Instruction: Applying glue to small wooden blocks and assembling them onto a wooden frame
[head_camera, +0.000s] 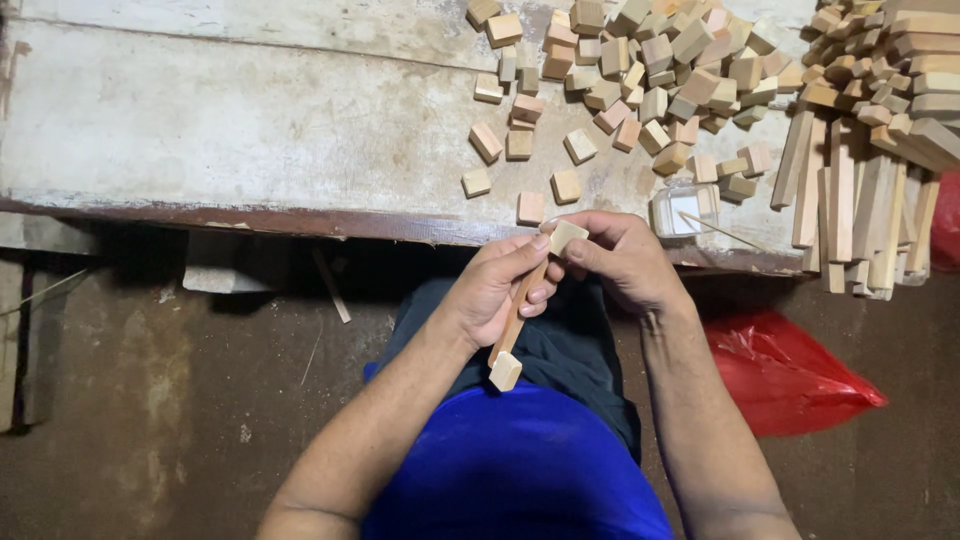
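Observation:
My left hand (495, 290) grips a thin wooden stick (517, 318) that has a small wooden block (505, 371) fixed on its lower end. My right hand (625, 258) pinches a second small wooden block (566, 236) at the stick's upper end. Both hands meet just in front of the edge of a worn, pale workbench (250, 130), above my lap.
Several loose small wooden blocks (640, 80) lie heaped on the bench. A pile of wooden sticks (860, 190) lies at the right. A small clear container (683, 208) with a thin stick in it stands near the bench edge. A red plastic bag (780, 375) lies on the floor.

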